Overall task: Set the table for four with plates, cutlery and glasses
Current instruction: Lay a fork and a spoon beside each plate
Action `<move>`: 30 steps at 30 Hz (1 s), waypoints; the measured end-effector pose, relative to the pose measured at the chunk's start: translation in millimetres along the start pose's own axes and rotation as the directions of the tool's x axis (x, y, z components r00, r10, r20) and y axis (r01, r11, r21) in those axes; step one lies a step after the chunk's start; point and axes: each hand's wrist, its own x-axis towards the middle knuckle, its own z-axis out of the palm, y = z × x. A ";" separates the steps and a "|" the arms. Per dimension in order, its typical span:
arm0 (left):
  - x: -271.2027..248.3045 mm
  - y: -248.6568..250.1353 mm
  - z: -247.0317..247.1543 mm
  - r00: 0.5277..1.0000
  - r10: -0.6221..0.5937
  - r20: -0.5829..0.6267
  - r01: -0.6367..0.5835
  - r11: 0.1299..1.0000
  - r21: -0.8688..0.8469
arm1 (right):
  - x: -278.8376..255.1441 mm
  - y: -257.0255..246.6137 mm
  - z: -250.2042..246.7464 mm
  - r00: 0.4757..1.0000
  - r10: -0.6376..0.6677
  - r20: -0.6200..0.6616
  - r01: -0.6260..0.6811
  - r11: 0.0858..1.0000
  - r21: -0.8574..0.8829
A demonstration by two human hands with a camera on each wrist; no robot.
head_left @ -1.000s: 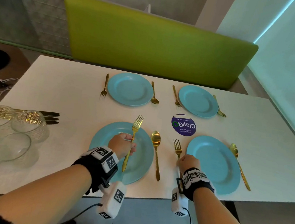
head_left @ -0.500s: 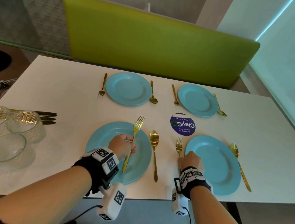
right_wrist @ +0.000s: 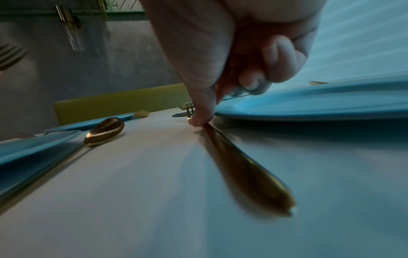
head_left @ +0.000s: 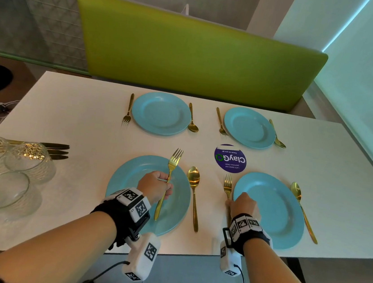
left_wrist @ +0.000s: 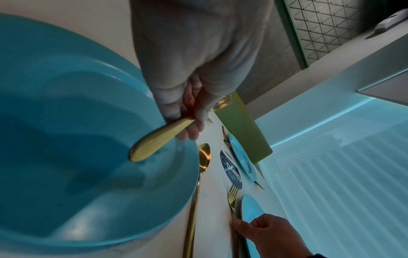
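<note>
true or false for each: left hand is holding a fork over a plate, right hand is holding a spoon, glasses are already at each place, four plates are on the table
1. The left hand holds a fork above the near left plate. True.
2. The right hand holds a spoon. False: its fingers touch the fork lying beside the near right plate.
3. A glass stands at each place. False: the glasses are grouped at the table's left end.
4. Four blue plates are on the table. True.

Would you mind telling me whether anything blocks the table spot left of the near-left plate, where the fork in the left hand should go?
Nothing visible does. The left hand holds the fork above the near-left plate; the table left of it is bare.
</note>
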 end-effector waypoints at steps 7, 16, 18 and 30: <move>0.9 0.9 3.6 1.000 0.000 0.013 0.000 1.000 -0.001 | -2.1 8.1 -2.1 0.998 -0.002 0.055 0.003 1.000 -0.021; -4.7 -1.7 12.0 0.999 -0.002 0.036 0.002 1.000 0.005 | -7.1 11.5 -4.5 0.999 -0.008 0.044 0.010 0.999 -0.047; -5.2 -2.0 12.4 0.999 0.000 0.039 0.000 1.000 0.006 | -8.3 12.9 -5.7 0.999 -0.007 0.052 0.010 0.998 -0.060; -13.3 -5.3 11.3 0.999 -0.017 0.041 0.017 1.000 0.013 | -26.1 -5.1 -10.8 0.989 -0.146 0.027 0.144 0.988 0.051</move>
